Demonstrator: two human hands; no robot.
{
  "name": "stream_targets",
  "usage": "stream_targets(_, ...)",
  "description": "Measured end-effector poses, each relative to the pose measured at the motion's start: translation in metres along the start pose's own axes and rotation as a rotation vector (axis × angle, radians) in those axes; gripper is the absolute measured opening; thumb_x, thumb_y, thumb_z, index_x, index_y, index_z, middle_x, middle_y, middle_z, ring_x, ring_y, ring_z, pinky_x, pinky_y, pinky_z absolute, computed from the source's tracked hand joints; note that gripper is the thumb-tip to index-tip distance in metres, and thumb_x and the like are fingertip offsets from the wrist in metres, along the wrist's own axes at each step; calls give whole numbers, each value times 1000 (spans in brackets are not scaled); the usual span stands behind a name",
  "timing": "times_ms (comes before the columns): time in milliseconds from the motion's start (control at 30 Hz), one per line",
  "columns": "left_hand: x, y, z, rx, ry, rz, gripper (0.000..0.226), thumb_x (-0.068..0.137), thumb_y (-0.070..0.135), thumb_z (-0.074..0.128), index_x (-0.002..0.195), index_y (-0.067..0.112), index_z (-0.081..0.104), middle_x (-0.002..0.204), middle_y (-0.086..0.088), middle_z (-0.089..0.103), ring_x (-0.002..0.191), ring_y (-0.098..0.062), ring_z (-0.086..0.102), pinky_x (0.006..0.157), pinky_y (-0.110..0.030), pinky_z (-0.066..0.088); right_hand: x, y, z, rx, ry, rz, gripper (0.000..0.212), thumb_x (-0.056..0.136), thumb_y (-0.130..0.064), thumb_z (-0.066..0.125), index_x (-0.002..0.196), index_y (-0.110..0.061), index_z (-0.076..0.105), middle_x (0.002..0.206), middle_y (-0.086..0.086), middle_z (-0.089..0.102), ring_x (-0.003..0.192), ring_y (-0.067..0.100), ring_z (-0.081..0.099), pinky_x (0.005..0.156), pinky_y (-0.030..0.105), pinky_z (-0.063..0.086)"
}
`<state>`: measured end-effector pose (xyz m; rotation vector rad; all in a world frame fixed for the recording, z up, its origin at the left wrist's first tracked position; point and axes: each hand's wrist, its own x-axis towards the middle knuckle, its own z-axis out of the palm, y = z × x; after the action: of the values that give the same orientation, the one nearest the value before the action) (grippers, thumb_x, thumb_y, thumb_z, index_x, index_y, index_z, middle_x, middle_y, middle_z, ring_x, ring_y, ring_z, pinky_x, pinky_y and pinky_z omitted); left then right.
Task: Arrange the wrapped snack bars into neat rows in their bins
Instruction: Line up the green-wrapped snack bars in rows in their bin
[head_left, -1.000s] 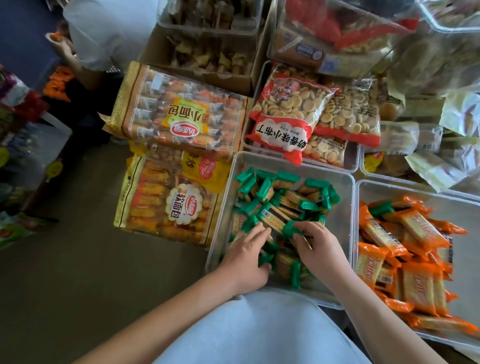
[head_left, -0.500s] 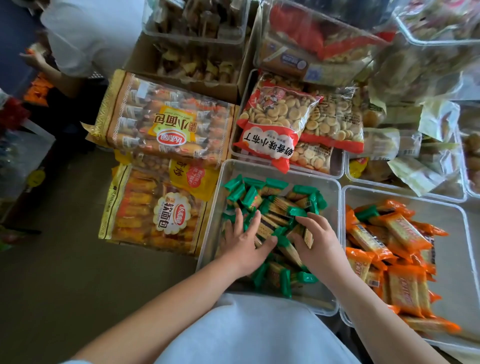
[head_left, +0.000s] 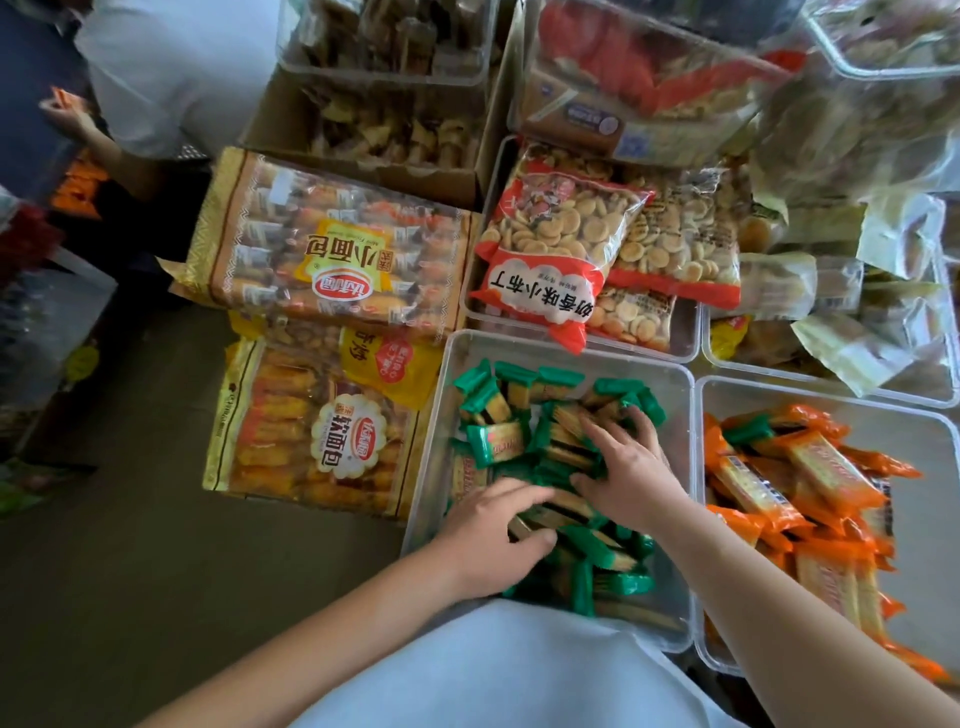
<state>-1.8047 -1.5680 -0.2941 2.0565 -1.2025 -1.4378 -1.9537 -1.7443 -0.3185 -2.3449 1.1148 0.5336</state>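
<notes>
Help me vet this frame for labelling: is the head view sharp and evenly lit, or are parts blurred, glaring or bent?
Head view: green-wrapped bars, left hand and right hand read fairly sharp; plastic bags at upper right are smeared and glare-washed; the wide angle bows the clear bin's rim; light is soft, without hard shadows.
</notes>
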Motion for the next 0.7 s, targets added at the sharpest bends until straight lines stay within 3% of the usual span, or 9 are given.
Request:
stream_targets(100, -10, -2, -3, 40, -63, 2, 53, 101, 47, 58, 153, 44, 47, 163, 17, 37, 153, -13, 27, 125, -34, 22, -6, 0, 10, 67, -8, -6, 78, 95, -50, 63, 162, -30, 28, 163, -4, 39, 156, 29, -25, 127, 47, 11)
stream_targets(167, -15, -4, 0, 132, -123, 7, 57, 101, 47, 55, 155, 49, 38, 170, 16, 24, 158, -15, 14, 129, -42, 12, -13, 2, 15, 138, 36, -23, 68, 96, -43, 64, 157, -31, 39, 153, -6, 53, 156, 27, -25, 127, 47, 15)
stream_targets(233, -17, -6, 3, 169, -127, 26, 53, 102, 43, 54, 153, 48, 42, 170, 16, 22, 159, -16, 11, 130, -44, 8, -20, 3, 19, 193, 63, -73, 54, 96, -31, 67, 148, -27, 53, 140, -8, 64, 158, 29, -20, 128, 45, 6)
stream_targets(300, -17, -7, 2, 77, -61, 17, 46, 105, 36, 53, 151, 40, 51, 166, 16, 32, 157, -13, 20, 128, -33, 13, -27, 5, 17, 313, 83, -125, 37, 95, -19, 68, 132, -22, 68, 127, -14, 67, 159, 24, -8, 130, 44, 5)
stream_targets(400, -12, -7, -5, -39, 114, -38, 42, 107, 30, 53, 149, 28, 54, 156, 12, 48, 145, -9, 41, 114, -21, 30, -42, -3, 5, 497, 132, -90, 33, 95, -13, 69, 126, -24, 73, 132, -18, 53, 150, 7, 29, 120, 30, 33)
stream_targets(500, -5, 3, -8, 11, 235, 6, 43, 105, 30, 57, 148, 25, 55, 153, 12, 49, 142, -9, 43, 112, -19, 30, -57, -11, 1, 578, 268, -122, 33, 94, -8, 70, 119, -28, 76, 124, -24, 61, 130, 5, 57, 109, 25, 48)
stream_targets(600, 3, 19, -4, 105, 286, 96, 44, 103, 29, 59, 147, 21, 57, 155, 10, 46, 145, -9, 36, 111, -13, 19, -70, -8, -2, 617, 291, -57, 28, 96, -16, 70, 121, -28, 76, 121, -19, 69, 115, 6, 67, 100, 32, 57)
stream_targets(700, 7, 41, 6, 82, 252, 160, 45, 102, 26, 61, 146, 20, 58, 156, 9, 44, 145, -10, 37, 111, -12, 20, -88, 2, -4, 677, 279, 32, 25, 98, -25, 69, 121, -32, 75, 118, -19, 72, 107, 0, 68, 94, 31, 59)
